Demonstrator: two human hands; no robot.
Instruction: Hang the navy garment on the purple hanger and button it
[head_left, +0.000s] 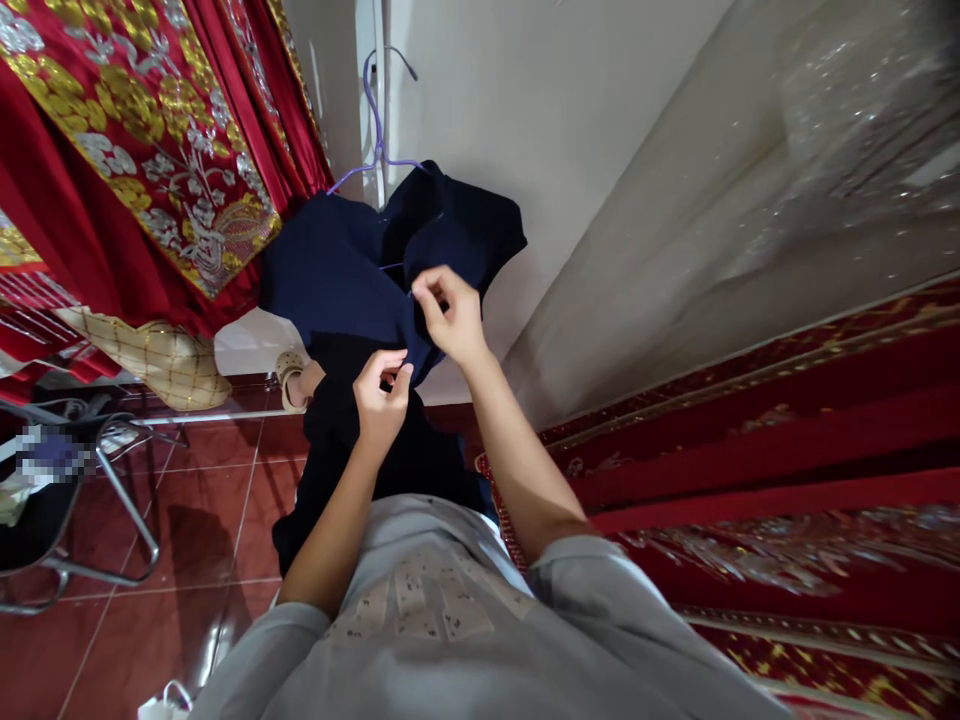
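A dark navy short-sleeved shirt (330, 265) hangs by its shoulders on a purple wire hanger (380, 150), its neck open in a V. My right hand (454, 318) is closed, thumb and forefinger pinching the edge of the front opening just below the V. Lower down and a little to the left, my left hand (382, 395) is also closed in a pinch at the shirt's front edge. Whether a button lies between the fingertips of either hand is too small to make out.
Red cloth with gold and silver sequins (172, 130) hangs at the left. Below it stands a black chair (45, 520) with metal legs on the red tiled floor (202, 520). More red decorated fabric (750, 480) and clear plastic sheeting (825, 120) line the right side.
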